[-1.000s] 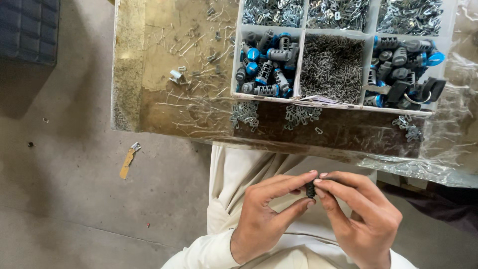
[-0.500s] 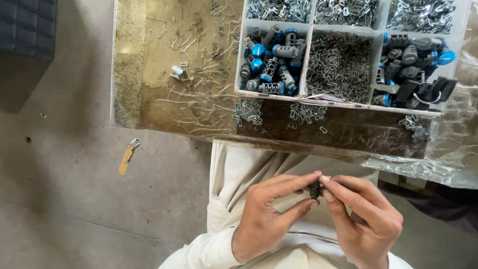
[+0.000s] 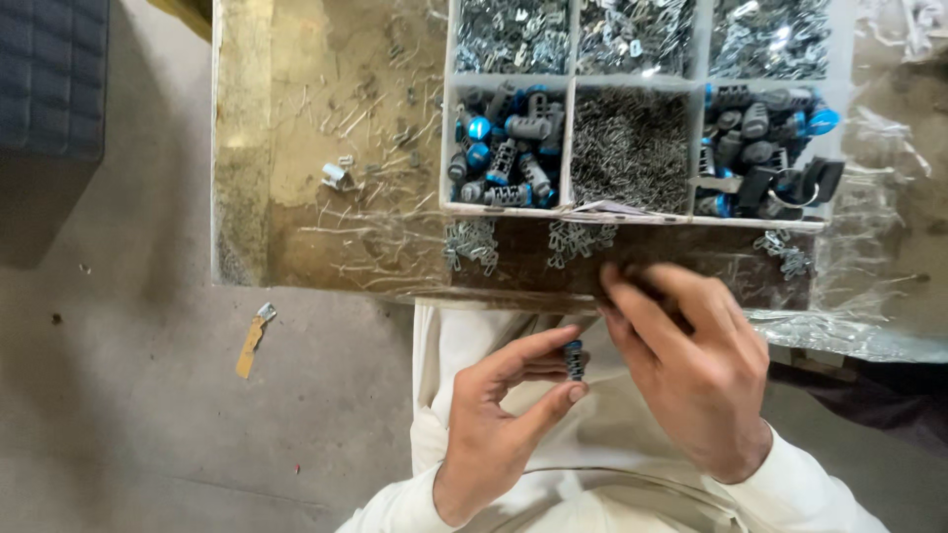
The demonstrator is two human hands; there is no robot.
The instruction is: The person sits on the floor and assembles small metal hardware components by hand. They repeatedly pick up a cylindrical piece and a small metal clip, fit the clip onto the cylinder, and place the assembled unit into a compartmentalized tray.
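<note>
My left hand (image 3: 499, 424) pinches a small grey and blue plastic part (image 3: 574, 359) between thumb and forefinger, over my lap. My right hand (image 3: 686, 360) has risen to the near edge of the work table (image 3: 296, 178), fingers curled down near loose metal clips (image 3: 573, 240); whether it holds anything is hidden. Beyond sits a white divided tray (image 3: 568, 84). Its compartments hold grey and blue parts (image 3: 504, 148), fine wire springs (image 3: 632, 148), dark parts (image 3: 760, 148) and shiny metal clips (image 3: 583, 35).
Clear plastic sheeting (image 3: 859, 316) covers the table's right side. A small metal piece (image 3: 336, 176) and scattered wire bits lie on the table's left part. A tan tag (image 3: 252, 341) lies on the concrete floor; a dark padded seat (image 3: 49, 79) stands far left.
My right hand has let go of the small part and moved up to the table edge. The left hand now holds the part alone. The view has shifted slightly.
</note>
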